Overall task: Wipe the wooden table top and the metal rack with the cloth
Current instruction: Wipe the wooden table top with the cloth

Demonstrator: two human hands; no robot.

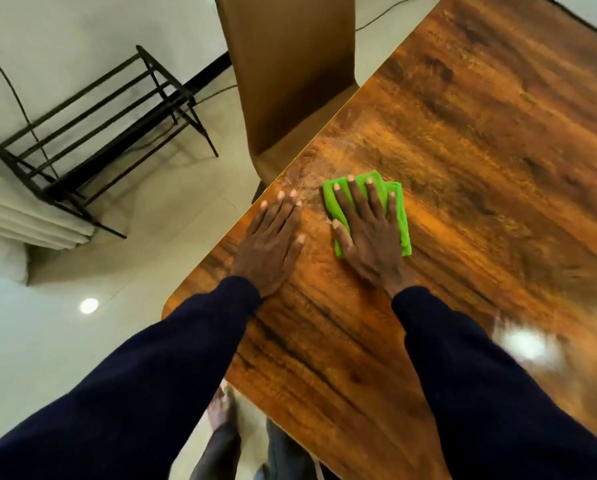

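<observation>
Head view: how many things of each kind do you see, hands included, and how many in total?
hands: 2, left hand and right hand
green cloth: 1
wooden table: 1
brown chair: 1
metal rack: 1
Total: 6

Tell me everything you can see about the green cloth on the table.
The green cloth is bright lime, soft-looking like microfibre, folded into a rough rectangle with a second layer showing at its far right. It lies flat on the wooden table top. The right hand presses it down with straight, spread fingers, covering its middle. The left hand rests on bare wood beside it, not touching it.
</observation>
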